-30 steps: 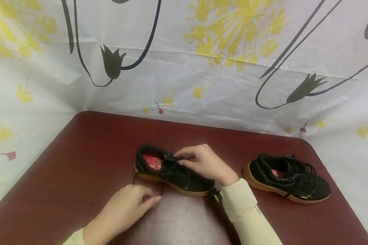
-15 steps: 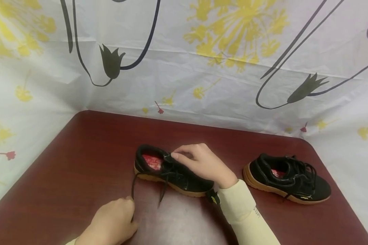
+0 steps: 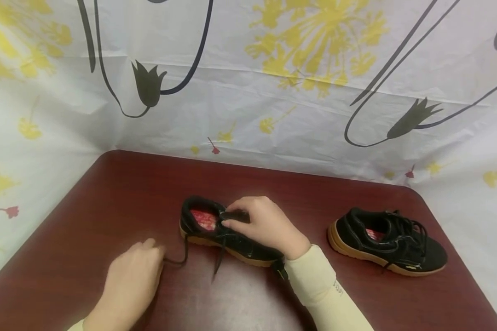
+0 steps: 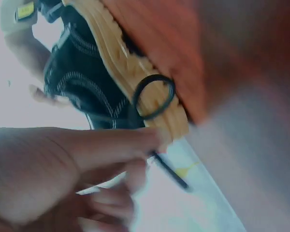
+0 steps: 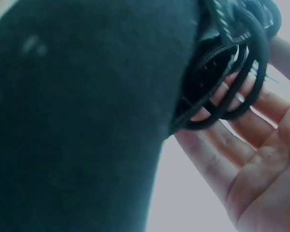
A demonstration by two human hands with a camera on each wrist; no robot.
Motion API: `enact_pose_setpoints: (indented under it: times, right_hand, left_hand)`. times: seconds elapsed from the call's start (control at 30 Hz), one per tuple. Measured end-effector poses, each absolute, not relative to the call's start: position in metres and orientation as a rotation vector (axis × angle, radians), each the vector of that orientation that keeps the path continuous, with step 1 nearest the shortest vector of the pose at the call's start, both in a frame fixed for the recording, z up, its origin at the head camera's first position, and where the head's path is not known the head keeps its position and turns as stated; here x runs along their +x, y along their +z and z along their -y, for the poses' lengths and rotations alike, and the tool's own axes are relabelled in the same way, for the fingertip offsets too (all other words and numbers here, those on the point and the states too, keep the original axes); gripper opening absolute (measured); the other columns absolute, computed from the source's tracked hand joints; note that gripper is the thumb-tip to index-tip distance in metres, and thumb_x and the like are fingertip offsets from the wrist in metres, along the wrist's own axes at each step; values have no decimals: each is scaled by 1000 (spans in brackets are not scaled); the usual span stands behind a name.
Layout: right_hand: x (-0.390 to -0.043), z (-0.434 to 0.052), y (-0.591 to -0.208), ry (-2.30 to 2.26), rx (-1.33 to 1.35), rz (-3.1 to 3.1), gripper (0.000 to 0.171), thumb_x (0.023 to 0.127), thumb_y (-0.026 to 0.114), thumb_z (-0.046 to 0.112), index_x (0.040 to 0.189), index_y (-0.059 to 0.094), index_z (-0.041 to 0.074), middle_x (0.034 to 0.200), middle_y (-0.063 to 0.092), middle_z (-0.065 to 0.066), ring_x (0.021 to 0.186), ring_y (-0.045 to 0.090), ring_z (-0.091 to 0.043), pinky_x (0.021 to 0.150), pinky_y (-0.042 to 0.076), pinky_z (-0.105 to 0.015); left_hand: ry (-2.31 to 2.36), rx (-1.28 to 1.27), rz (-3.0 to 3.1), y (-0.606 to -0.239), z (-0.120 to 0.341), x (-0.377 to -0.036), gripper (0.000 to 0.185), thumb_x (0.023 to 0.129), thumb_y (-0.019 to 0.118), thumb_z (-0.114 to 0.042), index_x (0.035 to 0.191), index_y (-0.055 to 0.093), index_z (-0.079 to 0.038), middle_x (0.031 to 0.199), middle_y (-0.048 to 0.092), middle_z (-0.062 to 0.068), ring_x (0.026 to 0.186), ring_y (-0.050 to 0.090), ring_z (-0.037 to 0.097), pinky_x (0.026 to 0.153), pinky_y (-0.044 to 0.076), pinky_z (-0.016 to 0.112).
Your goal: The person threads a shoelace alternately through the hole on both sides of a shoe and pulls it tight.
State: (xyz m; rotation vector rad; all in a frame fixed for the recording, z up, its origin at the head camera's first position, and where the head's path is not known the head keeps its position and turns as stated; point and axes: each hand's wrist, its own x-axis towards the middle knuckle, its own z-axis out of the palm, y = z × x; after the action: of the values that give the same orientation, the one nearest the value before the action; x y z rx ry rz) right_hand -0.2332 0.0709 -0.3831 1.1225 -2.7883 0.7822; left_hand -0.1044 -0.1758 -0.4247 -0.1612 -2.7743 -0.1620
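Note:
A black low shoe point(image 3: 237, 243) with a tan sole and red insole lies at mid-table, toe to the right. My left hand point(image 3: 128, 278) pinches one of its black shoelaces point(image 3: 186, 250) low over the table, left of the heel. In the left wrist view the lace point(image 4: 170, 170) passes between thumb and fingers, its tip sticking out and a small loop standing above the thumb. My right hand point(image 3: 265, 227) grips the shoe at the tongue, thumb on the near side. The right wrist view shows fingers point(image 5: 222, 145) behind the lace loops point(image 5: 253, 72). Another lace end point(image 3: 218, 264) dangles over the near side.
The matching black shoe point(image 3: 391, 243), laces on top, stands at the right of the reddish-brown table point(image 3: 141, 193). White sheeting point(image 3: 232, 105) with yellow and grey flower prints rises behind the table and along both sides.
My left hand has let go near one lace end, drawn back, and moved left and up with the other lace. My right hand has shifted slightly left along the shoe's tongue.

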Motion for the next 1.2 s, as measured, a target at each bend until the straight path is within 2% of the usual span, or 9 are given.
enact_pose_setpoints:
  times: [0.13,0.23,0.37,0.5,0.63,0.77,0.83,0.97,1.2]
  right_hand:
    - [-231,-68,-383,699,1102,2770,23,90,77,33,107,77,18,104,77,7,97,72,-7,86,58,-29]
    - [-229,-67,-382,687,1099,2766,20,89,77,27,106,78,17,103,78,5,97,72,-9,86,58,-31]
    - [-229,-68,-382,674,1099,2755,17,89,75,24,104,79,16,100,79,4,94,73,-9,84,59,-31]
    - [-229,-67,-382,661,1101,2746,17,90,73,22,104,80,17,99,79,5,89,72,-6,81,58,-29]
    - [-231,-67,-382,667,1110,2744,16,91,72,21,104,80,17,98,79,5,80,69,-2,76,56,-26]
    - [-232,-68,-382,678,1101,2751,16,92,71,21,105,80,18,99,79,6,78,66,0,73,54,-23]
    - [-232,-69,-382,687,1097,2748,15,93,71,21,104,80,18,98,79,6,73,63,1,72,52,-22]
    - [-233,-70,-382,719,1083,2741,14,94,70,21,103,81,18,97,79,5,67,60,1,70,51,-22]
    - [-236,-71,-383,974,968,2799,14,95,70,21,104,81,15,101,79,1,92,75,-9,82,60,-32]
  left_hand:
    - [-315,-99,2722,-412,180,-111,18,88,75,-14,78,60,-10,54,58,7,46,58,32,39,38,44]
    - [-443,-116,2643,-408,181,-118,8,89,74,-12,90,67,-8,59,64,11,48,60,32,43,42,48]
    - [-734,-97,2625,-405,179,-128,11,91,71,-12,101,74,-8,82,77,9,66,74,25,62,57,49]
    - [-998,12,2666,-405,177,-134,21,98,63,-24,107,75,-9,93,80,3,84,76,14,77,60,39]
    - [-1007,41,2591,-408,177,-139,26,99,65,-36,99,79,-13,84,79,-2,75,72,10,67,55,27]
    - [-1011,25,2520,-408,175,-144,15,93,74,-29,92,79,-15,77,78,-5,70,73,8,63,50,20]
    - [-1055,21,2528,-407,172,-145,13,92,76,-25,99,78,-14,78,78,-4,70,73,8,63,50,20]
    - [-1118,2,2555,-403,167,-146,34,90,77,-18,122,70,-6,84,79,1,74,76,13,64,53,21]
    - [-1026,-75,2549,-395,156,-148,13,89,78,-17,101,81,-12,91,80,1,74,66,11,67,51,28]
